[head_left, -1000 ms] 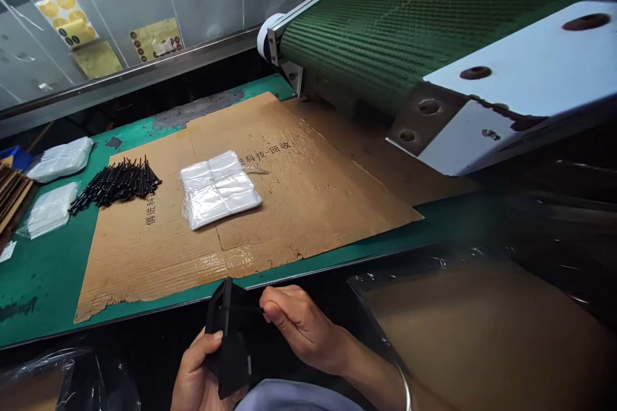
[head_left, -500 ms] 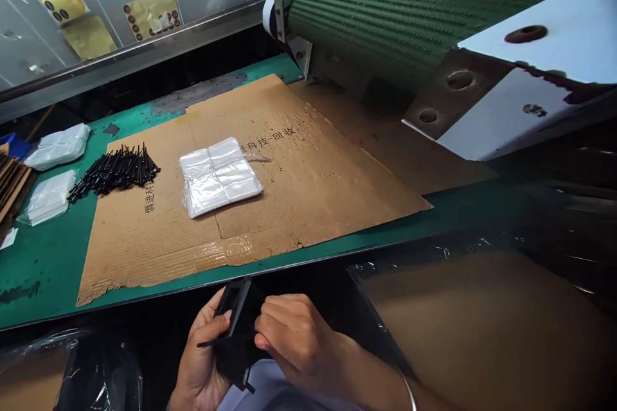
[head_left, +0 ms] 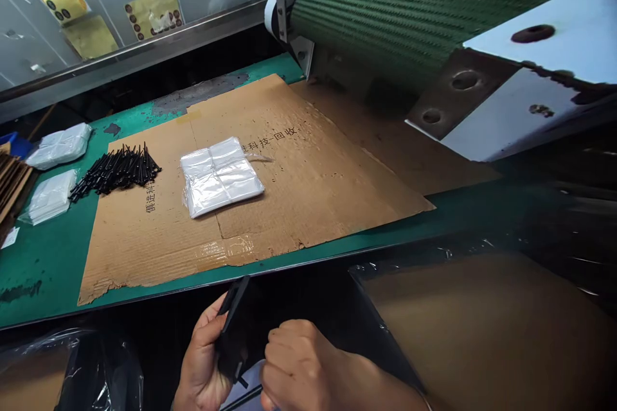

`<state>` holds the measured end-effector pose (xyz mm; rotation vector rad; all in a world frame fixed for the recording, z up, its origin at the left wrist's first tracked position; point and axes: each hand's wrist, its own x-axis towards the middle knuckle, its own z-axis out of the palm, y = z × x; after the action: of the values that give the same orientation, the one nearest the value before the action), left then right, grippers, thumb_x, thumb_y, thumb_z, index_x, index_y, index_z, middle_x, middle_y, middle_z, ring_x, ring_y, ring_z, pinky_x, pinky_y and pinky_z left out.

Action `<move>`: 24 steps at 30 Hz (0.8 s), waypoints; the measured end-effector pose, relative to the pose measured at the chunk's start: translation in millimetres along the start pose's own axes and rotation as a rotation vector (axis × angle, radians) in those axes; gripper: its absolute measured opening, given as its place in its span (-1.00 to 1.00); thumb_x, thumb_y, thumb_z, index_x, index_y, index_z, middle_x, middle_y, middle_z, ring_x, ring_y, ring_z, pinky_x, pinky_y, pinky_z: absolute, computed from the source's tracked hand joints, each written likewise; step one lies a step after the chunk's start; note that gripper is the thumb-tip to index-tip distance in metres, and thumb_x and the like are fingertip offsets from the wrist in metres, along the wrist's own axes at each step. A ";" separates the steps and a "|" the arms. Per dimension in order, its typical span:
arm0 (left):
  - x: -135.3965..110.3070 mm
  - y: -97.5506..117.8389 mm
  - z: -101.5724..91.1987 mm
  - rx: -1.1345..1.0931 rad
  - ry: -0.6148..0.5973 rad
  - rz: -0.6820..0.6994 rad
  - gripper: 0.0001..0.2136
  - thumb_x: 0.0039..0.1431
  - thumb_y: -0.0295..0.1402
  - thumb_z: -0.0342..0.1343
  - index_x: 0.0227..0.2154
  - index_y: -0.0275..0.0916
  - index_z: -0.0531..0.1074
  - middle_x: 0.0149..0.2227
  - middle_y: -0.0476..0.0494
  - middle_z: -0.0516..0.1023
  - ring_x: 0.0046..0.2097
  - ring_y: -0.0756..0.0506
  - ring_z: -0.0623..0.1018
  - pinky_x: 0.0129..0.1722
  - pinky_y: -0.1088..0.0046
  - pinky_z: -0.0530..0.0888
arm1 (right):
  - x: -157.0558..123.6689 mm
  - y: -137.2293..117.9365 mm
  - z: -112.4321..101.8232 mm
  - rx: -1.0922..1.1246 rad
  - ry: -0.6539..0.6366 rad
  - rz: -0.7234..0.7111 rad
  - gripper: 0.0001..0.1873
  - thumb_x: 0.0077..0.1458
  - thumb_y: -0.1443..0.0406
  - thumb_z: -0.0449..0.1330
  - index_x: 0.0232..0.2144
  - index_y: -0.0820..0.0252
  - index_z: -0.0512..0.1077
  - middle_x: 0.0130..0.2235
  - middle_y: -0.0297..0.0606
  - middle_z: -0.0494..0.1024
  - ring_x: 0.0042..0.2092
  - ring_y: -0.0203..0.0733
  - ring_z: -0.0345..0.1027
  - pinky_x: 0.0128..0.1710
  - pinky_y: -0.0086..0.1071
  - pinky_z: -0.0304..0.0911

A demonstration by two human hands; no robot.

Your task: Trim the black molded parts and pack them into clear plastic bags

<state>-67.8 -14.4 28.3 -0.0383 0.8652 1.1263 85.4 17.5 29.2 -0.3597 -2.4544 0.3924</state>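
Below the table's front edge, my left hand (head_left: 205, 356) is closed around a flat black plastic part (head_left: 236, 327), held tilted with a small peg at its lower end. To its right, my right hand (head_left: 303, 359) is curled up, with a thin black rod (head_left: 243, 396) sticking out of its lower left side. The right fingertips are mostly hidden behind the hand's back. On the table lie a pile of thin black pins (head_left: 120, 170) and a tied stack of clear plastic bags (head_left: 222, 176).
A brown cardboard sheet (head_left: 328, 186) covers much of the green table (head_left: 43, 263). More bag bundles (head_left: 60, 144) lie at the left. A green conveyor belt (head_left: 395, 6) overhangs the right. Plastic-lined boxes (head_left: 482, 327) flank my hands.
My right hand has moved down, slightly right and away from the black part. The thin rod that stuck out left across the part now shows lower, by my right hand.
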 end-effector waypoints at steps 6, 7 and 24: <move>1.8 -3.5 -3.4 -0.010 0.087 0.112 -0.67 -0.15 -0.54 0.27 -0.22 -0.31 0.50 -0.60 0.01 0.41 -0.59 0.13 0.36 -0.59 0.70 0.33 | -0.4 -8.1 -1.3 0.077 0.120 0.233 -0.51 0.28 0.38 -0.28 -0.62 0.21 0.22 -0.65 -0.36 0.26 -0.60 -0.33 0.07 -0.56 -0.40 0.03; 2.1 -4.9 -4.2 -0.002 0.094 0.126 -0.67 -0.14 -0.53 0.27 -0.22 -0.29 0.50 -0.60 0.01 0.42 -0.59 0.12 0.36 -0.58 0.69 0.33 | 0.8 -9.0 0.4 0.059 0.131 0.255 -0.53 0.27 0.39 -0.27 -0.62 0.21 0.21 -0.65 -0.36 0.26 -0.60 -0.33 0.08 -0.56 -0.41 0.03; 2.1 -26.6 -29.9 0.350 0.137 0.392 -0.66 -0.27 -0.24 0.34 -0.32 -0.17 0.57 -0.33 -0.11 0.58 -0.38 -0.05 0.47 -0.37 0.52 0.38 | -11.3 24.4 15.5 0.290 0.234 0.504 -0.54 0.32 0.22 -0.28 -0.60 0.16 0.11 -0.64 -0.45 0.13 -0.63 -0.38 0.02 -0.62 -0.46 -0.04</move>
<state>-63.7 -38.2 -3.7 0.3610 1.2179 1.3297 88.5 33.0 2.6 -0.8481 -2.0215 0.8531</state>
